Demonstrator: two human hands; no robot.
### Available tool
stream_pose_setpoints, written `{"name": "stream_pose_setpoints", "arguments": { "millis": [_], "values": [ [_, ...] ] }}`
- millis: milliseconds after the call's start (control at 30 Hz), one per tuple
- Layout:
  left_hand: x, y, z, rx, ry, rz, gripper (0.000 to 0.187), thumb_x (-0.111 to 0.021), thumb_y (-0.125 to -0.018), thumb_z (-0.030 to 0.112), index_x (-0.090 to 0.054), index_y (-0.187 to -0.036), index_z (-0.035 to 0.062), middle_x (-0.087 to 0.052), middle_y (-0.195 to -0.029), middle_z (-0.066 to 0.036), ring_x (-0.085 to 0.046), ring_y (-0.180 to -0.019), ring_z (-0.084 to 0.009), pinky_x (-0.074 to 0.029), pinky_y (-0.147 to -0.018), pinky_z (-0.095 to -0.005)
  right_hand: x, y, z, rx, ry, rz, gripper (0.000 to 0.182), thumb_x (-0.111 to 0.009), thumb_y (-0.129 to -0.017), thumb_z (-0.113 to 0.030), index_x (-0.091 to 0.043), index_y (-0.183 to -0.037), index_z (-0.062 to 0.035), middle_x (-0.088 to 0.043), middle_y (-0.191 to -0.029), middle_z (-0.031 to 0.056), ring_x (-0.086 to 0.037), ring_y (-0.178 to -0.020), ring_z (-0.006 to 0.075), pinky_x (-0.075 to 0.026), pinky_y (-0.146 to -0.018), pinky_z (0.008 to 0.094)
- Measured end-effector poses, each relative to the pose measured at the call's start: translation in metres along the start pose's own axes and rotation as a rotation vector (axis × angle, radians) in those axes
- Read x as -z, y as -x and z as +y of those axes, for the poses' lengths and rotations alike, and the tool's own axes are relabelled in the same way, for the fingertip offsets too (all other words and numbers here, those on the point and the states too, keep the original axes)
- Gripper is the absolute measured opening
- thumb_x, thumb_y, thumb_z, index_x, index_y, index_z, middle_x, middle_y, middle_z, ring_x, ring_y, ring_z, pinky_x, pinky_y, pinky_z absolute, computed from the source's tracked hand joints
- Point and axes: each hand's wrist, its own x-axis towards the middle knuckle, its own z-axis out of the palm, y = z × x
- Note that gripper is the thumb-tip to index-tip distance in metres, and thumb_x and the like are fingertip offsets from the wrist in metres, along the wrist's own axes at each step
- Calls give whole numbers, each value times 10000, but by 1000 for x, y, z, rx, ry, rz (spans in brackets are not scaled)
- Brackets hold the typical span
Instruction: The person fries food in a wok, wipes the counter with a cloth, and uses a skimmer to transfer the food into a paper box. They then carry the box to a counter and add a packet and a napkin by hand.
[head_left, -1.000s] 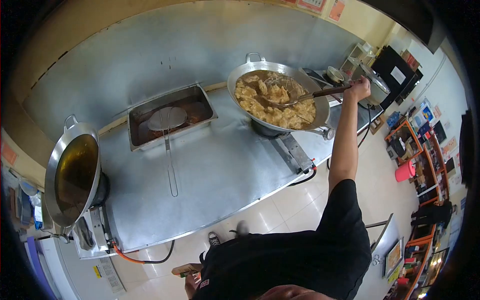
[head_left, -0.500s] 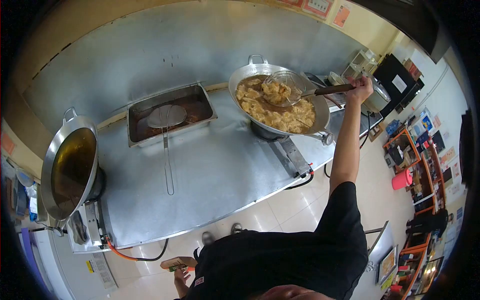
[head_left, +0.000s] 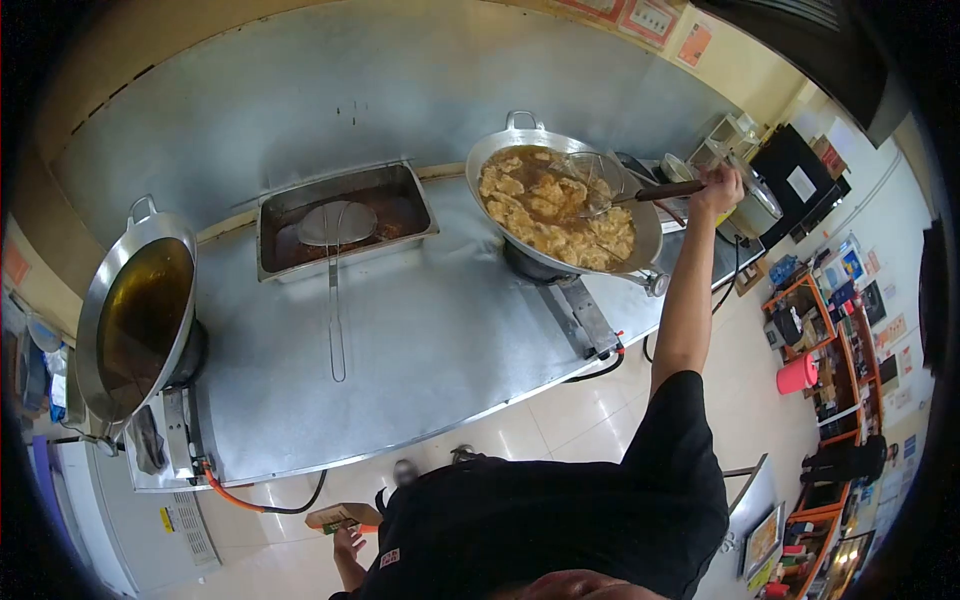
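Note:
My right hand point(head_left: 718, 190) is closed around the dark handle of a wire strainer point(head_left: 598, 185) at the right. The strainer's mesh is tilted at the far right part of a wide metal wok point(head_left: 478, 165), over or partly in its brown oil. Many golden battered pieces point(head_left: 600, 240) float there, some beside the mesh. At the bottom left, my left hand point(head_left: 348, 542) has its fingers curled at a flat brown object point(head_left: 330, 516) with a green patch. What this object is cannot be made out.
A second wok point(head_left: 150, 310) with dark oil stands at the left. Between the woks, a rectangular metal tray point(head_left: 345, 262) holds dark liquid and a round skimmer point(head_left: 337, 225), its handle over the steel counter point(head_left: 440, 340). Hoses hang at the front edge. Another person point(head_left: 850, 458) stands far right.
The strainer has moved slightly right and tipped; the pieces it held now lie in the oil beside it. My right hand still grips its handle. The view has shifted slightly.

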Motion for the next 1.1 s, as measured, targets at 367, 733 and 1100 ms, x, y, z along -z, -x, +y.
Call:
{"name": "stream_pose_setpoints", "arguments": {
  "millis": [367,733,1100],
  "values": [
    [-13,12,9,-44,-42,-24,505,-463,-869,426,-449,-1295,155,-433,-1311,-108,-489,-1097,-283,-469,-847,-475,9,-6,-17,-102,-98,-202,171,-524,-768,-51,-422,-638,-93,-343,-547,-15,-337,-429,94,-310,-396,244],
    [-17,15,-3,19,-22,26,521,-523,-843,429,-450,-1289,170,-448,-1287,-94,-488,-1081,-274,-466,-861,-477,-78,49,-5,89,244,-835,248,-583,-755,-57,-395,-595,-36,-355,-537,-16,-331,-491,72,-255,-452,253],
    [-33,10,-54,100,105,133,433,-480,-857,423,-494,-1219,186,-481,-1171,-70,-496,-1019,-263,-475,-830,-464,-111,61,31,-98,124,-784,239,-572,-772,-39,-427,-582,-35,-383,-522,-15,-373,-505,70,-281,-462,245]
  ]
}}
